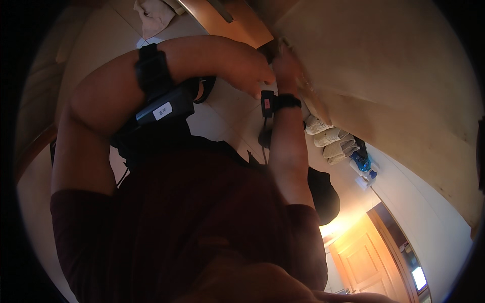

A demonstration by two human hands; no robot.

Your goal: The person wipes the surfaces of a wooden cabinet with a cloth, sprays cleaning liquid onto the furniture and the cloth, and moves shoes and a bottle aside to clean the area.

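My left hand reaches across in front of me, thumb and forefinger apart, with nothing visible between them. Its other fingers are partly hidden. Close beside it, my right hand is blurred and stretched out at the edge of a large light-brown panel. Whether it grips something there cannot be made out. Just beyond both hands is the lower corner of an orange-brown wooden furniture front with a dark handle.
Several pale shoes and a blue plastic bottle stand on the tiled floor to my right. A pale cloth lies at the upper left. Behind me is a wooden door. A black device is strapped to my left forearm, another to my right wrist.
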